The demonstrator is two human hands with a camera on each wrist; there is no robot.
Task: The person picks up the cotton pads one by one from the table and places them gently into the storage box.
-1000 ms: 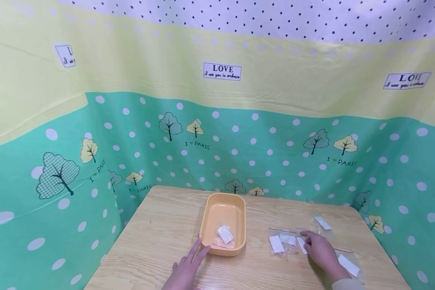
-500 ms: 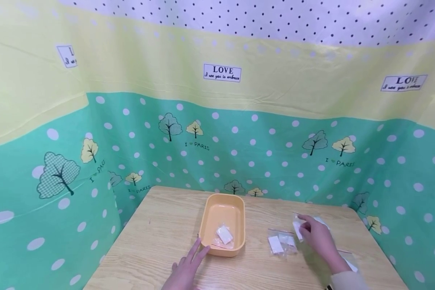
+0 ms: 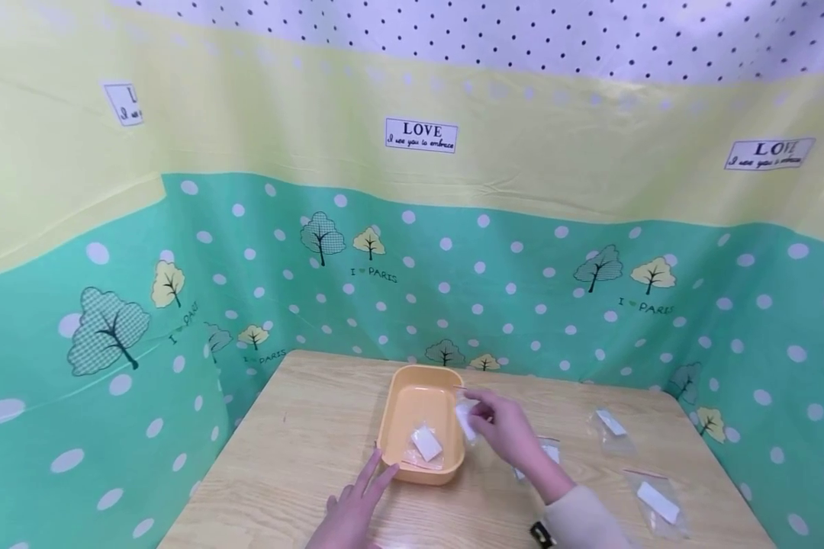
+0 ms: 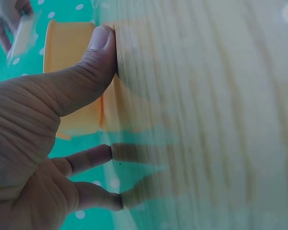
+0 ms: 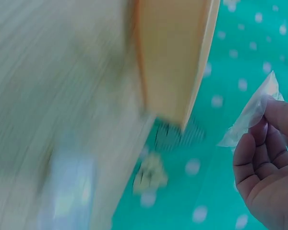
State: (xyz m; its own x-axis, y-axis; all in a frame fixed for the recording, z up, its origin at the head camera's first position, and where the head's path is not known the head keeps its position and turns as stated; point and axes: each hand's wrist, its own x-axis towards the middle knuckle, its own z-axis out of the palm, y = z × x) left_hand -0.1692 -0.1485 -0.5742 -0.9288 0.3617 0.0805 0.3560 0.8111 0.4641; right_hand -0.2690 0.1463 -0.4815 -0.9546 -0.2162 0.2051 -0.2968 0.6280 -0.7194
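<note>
In the head view an orange plastic tray [image 3: 422, 400] stands on the table, with one small zip-lock bag [image 3: 426, 444] holding a white packet lying near its front end. My left hand [image 3: 352, 505] is spread at the tray's front left corner, its fingertips at the rim; in the left wrist view its thumb and fingers are extended. My right hand [image 3: 510, 431] pinches another clear zip-lock bag [image 3: 464, 419] with a white item inside, beside the tray's right rim. The right wrist view shows this bag [image 5: 252, 115] between thumb and fingers, held above the table.
To the right on the wooden table [image 3: 302, 427] lie a zip-lock bag [image 3: 613, 423] farther back and one [image 3: 658, 502] nearer the front. More bagged white packets [image 3: 551, 453] are partly hidden under my right forearm. A patterned curtain [image 3: 508, 274] surrounds the table.
My right hand has picked up a zip-lock bag from the group on the right and carried it left to the tray. My left hand and the tray have stayed in place.
</note>
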